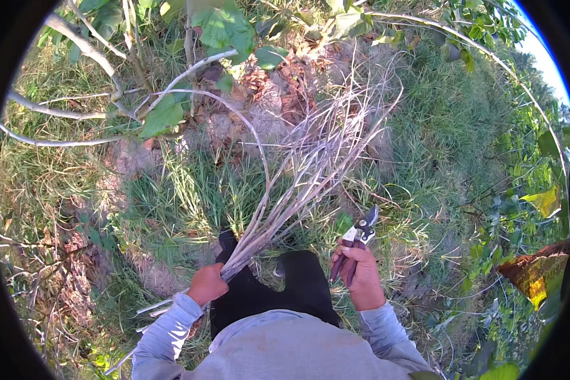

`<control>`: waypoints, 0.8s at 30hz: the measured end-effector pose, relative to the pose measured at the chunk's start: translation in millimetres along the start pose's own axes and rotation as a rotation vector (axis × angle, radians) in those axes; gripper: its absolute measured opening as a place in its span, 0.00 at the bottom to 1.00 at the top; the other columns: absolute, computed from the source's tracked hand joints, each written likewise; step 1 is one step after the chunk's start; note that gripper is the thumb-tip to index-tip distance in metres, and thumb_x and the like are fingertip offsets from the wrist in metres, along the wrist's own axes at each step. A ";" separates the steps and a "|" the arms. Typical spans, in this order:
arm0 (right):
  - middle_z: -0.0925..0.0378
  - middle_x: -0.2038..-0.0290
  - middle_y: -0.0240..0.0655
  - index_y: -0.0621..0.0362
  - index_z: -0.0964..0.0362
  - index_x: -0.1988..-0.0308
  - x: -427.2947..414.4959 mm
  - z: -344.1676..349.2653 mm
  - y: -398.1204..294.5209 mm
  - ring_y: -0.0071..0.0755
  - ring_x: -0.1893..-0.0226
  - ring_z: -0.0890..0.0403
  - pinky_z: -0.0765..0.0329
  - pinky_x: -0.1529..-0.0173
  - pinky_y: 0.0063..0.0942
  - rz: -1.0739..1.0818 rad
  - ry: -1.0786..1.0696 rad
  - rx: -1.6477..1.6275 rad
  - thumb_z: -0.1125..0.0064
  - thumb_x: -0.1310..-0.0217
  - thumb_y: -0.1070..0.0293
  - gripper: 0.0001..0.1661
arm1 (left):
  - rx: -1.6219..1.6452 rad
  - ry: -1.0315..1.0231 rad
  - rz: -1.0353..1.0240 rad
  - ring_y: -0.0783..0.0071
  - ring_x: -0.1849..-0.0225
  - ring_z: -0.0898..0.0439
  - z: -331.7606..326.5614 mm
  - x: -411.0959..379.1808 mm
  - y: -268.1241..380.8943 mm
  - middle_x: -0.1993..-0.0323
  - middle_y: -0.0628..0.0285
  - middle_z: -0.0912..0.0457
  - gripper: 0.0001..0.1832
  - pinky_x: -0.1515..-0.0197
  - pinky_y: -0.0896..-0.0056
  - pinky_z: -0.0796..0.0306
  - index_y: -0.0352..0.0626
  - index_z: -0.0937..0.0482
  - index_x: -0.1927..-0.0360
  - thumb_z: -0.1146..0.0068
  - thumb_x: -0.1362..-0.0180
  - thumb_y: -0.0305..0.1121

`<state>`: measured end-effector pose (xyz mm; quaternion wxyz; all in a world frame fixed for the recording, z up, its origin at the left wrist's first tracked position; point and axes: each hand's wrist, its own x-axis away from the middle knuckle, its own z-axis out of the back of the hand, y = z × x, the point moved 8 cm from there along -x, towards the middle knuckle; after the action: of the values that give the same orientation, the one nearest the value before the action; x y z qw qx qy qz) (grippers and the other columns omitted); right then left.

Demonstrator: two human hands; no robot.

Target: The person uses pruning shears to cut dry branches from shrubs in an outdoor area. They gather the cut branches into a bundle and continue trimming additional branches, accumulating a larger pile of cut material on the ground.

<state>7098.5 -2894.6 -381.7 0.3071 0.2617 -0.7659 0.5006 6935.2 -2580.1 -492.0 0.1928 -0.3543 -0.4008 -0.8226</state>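
Note:
My left hand (pixel 208 284) is closed around a bundle of thin, bare cut branches (pixel 285 204). The bundle slants up to the right in front of my legs, its twiggy ends fanned out over grass and dry leaves. Cut ends of branches stick out behind the hand, beside my left sleeve. In my right hand (pixel 358 270) is a pair of pruning shears (pixel 361 232), gripped by its dark handles, with the blades pointing up and to the right. The shears are apart from the bundle.
Pale branches (pixel 90 50) with green leaves reach in at the upper left. A long thin branch (pixel 498 59) arches down the right side. A brown and yellow leaf (pixel 536 270) hangs close at the right. Tall grass (pixel 185 190) and dry leaf litter (pixel 285 85) cover the ground.

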 end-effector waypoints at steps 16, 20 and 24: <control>0.25 0.73 0.37 0.64 0.32 0.59 -132.0 186.4 84.7 0.32 0.75 0.21 0.22 0.70 0.30 -0.282 0.287 0.129 0.44 0.48 0.77 0.14 | 0.015 0.156 -0.123 0.39 0.69 0.21 -56.5 -173.8 95.1 0.75 0.42 0.20 0.19 0.65 0.50 0.26 0.38 0.22 0.63 0.36 0.64 0.27; 0.25 0.74 0.36 0.63 0.33 0.63 -167.5 252.6 117.0 0.30 0.75 0.22 0.24 0.70 0.29 -0.246 0.333 0.317 0.45 0.47 0.76 0.09 | 0.112 0.082 -0.143 0.39 0.70 0.21 -77.5 -247.5 151.1 0.75 0.40 0.22 0.18 0.67 0.53 0.27 0.35 0.23 0.63 0.38 0.63 0.26; 0.24 0.72 0.36 0.63 0.35 0.59 -178.7 287.4 140.4 0.31 0.74 0.21 0.22 0.69 0.30 -0.260 0.335 0.326 0.44 0.51 0.78 0.16 | 0.059 0.046 -0.225 0.42 0.70 0.20 -88.5 -326.9 222.4 0.74 0.41 0.21 0.18 0.67 0.55 0.27 0.36 0.21 0.61 0.41 0.62 0.25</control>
<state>7059.6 -3093.6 -686.7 0.4448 0.3173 -0.5737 0.6102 7251.5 -2774.1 -654.7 0.1189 -0.2825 -0.4575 -0.8347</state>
